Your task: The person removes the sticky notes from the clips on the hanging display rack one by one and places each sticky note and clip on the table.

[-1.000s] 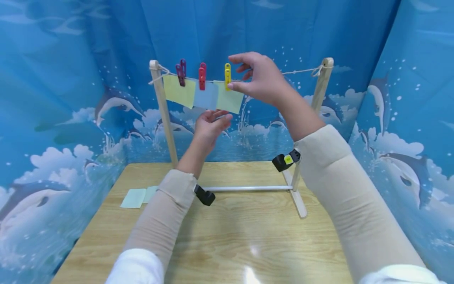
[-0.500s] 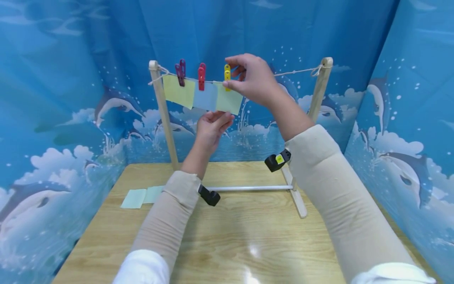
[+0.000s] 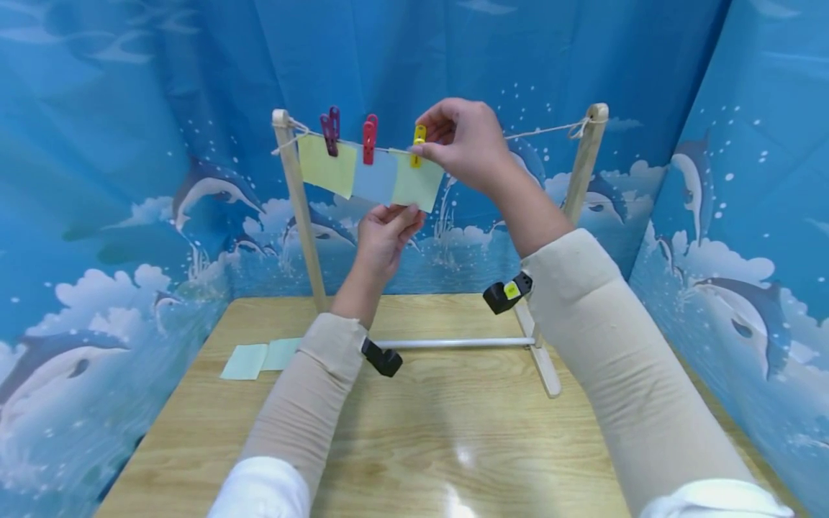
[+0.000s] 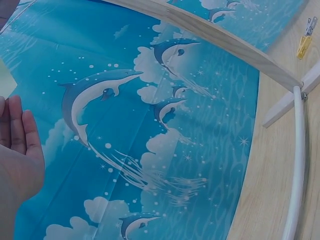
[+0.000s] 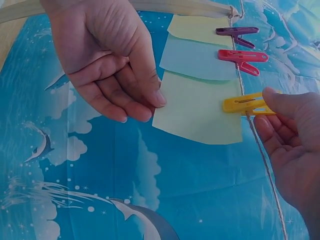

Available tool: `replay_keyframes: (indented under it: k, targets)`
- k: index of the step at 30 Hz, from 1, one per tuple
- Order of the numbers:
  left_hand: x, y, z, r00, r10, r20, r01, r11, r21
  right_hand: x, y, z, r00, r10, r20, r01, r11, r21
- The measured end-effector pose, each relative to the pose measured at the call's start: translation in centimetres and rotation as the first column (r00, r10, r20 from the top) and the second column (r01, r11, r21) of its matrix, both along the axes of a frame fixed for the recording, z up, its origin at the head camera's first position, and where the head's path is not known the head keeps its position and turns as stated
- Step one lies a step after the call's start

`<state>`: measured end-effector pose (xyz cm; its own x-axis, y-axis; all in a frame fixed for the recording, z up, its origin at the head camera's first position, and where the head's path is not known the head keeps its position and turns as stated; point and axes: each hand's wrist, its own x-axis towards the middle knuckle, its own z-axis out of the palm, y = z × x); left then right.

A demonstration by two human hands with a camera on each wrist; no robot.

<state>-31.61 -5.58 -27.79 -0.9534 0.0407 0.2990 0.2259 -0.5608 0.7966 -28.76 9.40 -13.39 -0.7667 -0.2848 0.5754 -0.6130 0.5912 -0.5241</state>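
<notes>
In the right wrist view, my right hand (image 5: 300, 145) pinches the handles of a yellow clothespin (image 5: 232, 105) between thumb and fingers. That clothespin sits over the string (image 5: 265, 165) at the top edge of a pale green paper note (image 5: 195, 112). My left hand (image 3: 378, 241) pinches the note's lower edge between thumb and fingers. To the left on the same string hang a blue note (image 3: 376, 176) under a red clothespin (image 3: 369, 140) and a yellow-green note (image 3: 326, 167) under a purple clothespin (image 3: 330, 132).
The string runs between a left wooden post (image 3: 300, 205) and a right post (image 3: 588, 155), joined low by a white bar (image 3: 453, 344). Two pale green notes (image 3: 243, 362) lie on the table (image 3: 492, 424). Another yellow clothespin (image 4: 302, 47) lies near the right post's foot.
My left hand has risen slightly and its fingers have closed on the note's lower edge. My right hand has moved a little left, and its thumb and fingers now squeeze the yellow clothespin.
</notes>
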Motion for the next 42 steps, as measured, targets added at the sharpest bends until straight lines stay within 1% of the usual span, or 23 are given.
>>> replay_keyframes:
  k: [5,8,12,16,20,27,30,33,36,42]
  targets:
    - [0.0,0.0,-0.1,1.0,0.01,0.007,-0.01,1.0,0.007,0.0,0.1,-0.3,0.999,0.011,-0.049,-0.013,0.999,-0.04]
    - [0.0,0.0,-0.2,1.0,0.017,-0.004,-0.017,1.0,0.006,-0.1,0.1,-0.5,0.997,0.013,-0.072,-0.019,0.997,-0.073]
    - [-0.1,-0.1,-0.3,1.0,0.018,-0.019,-0.018,1.0,0.002,-0.2,0.2,-0.7,0.995,0.012,-0.094,-0.024,0.992,-0.127]
    - [-0.1,-0.1,-0.6,1.0,0.018,-0.017,-0.018,1.0,-0.004,0.0,0.4,-0.8,0.993,0.028,-0.119,-0.048,0.984,-0.17]
    - [-0.1,-0.1,-0.8,1.0,0.025,-0.01,-0.026,0.999,-0.02,0.1,0.5,-0.8,0.989,0.047,-0.143,-0.079,0.971,-0.226]
    - [0.1,-0.2,-1.4,0.999,0.022,0.034,-0.02,0.999,-0.036,0.1,0.8,-0.8,0.977,0.076,-0.201,-0.14,0.936,-0.324]
    - [0.1,-0.5,-1.6,0.999,0.012,0.041,-0.01,0.999,-0.035,0.2,0.9,-0.9,0.972,0.077,-0.221,-0.149,0.931,-0.333]
    - [0.1,-0.7,-1.8,0.999,0.003,0.045,-0.001,0.999,-0.034,0.2,1.1,-1.1,0.971,0.077,-0.225,-0.151,0.932,-0.331]
    - [0.2,-1.0,-1.9,0.999,0.0,0.046,0.002,0.999,-0.055,0.1,1.3,-1.4,0.968,0.079,-0.237,-0.157,0.93,-0.332]
    - [0.4,-1.3,-2.4,0.999,-0.008,0.044,0.013,0.993,-0.12,0.6,1.8,-2.1,0.942,0.123,-0.313,-0.234,0.907,-0.349]
